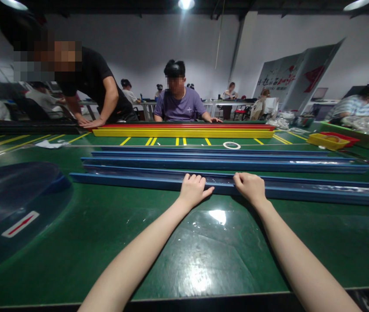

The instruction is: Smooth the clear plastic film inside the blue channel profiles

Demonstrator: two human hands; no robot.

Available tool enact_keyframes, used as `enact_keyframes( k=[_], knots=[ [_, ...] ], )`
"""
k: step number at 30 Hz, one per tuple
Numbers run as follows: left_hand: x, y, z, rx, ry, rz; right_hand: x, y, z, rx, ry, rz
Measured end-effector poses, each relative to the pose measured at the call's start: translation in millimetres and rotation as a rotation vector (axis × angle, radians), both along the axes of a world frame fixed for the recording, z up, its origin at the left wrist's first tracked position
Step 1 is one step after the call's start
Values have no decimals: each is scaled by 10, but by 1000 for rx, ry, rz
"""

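on the near half of the green table [106, 234], the closest blue rail [122, 181] lay crosswise in front of the person, running left to right and past the right edge of view. both bare hands sat on its middle stretch, a short gap between them.

- left hand [193, 190]: palm down, 4 fingers pressed together and hooked over the rail's near wall; thumb stuck out to the right along the wall, not pinching.
- right hand [250, 187]: palm down, fingers together and curled over the same wall; thumb hidden, so could not tell whether it clamped the rail.
- shiny clear film [334, 188] lay along the rail's channel toward the right.

just behind: 2 more blue rails [223, 164], parallel, close to one another. beyond them a white tape ring [231, 145] flat on the table, then a long yellow rail [184, 133] with a red rail [187, 126] touching its far side.

far left, near edge: a large dark blue roll [12, 203] bearing a white label with a red arrow [20, 224].

far right: a yellow tray [325, 141] beside a red tray [342, 138].

across the table: a seated person in a purple shirt [181, 106]; to the left, a person in black leaned in, one hand [89, 122] flat by the red rail's end.
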State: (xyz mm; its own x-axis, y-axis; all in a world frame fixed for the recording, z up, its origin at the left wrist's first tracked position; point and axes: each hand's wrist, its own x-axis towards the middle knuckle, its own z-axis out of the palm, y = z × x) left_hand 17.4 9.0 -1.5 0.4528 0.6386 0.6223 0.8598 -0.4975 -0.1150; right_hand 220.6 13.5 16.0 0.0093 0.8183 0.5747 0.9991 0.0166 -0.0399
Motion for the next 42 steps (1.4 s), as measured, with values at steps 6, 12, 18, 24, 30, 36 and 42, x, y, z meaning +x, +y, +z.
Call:
enact_keyframes(
  k=[6,12,18,24,30,36,42],
  knots=[
    [0,0,-1,4,-3,5,-10,-6,17,-35,-7,-18],
    [2,-3,-5,22,0,14,-28,-23,47,-75,-9,-26],
    [8,6,-13,37,-2,14,-24,-23,45,-82,-5,-29],
    [7,10,-12,45,-8,4,-27,-27,49,-84,-4,-30],
    [4,17,-14,47,-13,1,-29,-25,51,-88,-2,-33],
    [4,16,-11,25,-26,7,-24,-21,48,-95,2,-33],
    [8,-5,-15,27,-26,12,-21,-14,35,-89,1,-27]
  ],
)
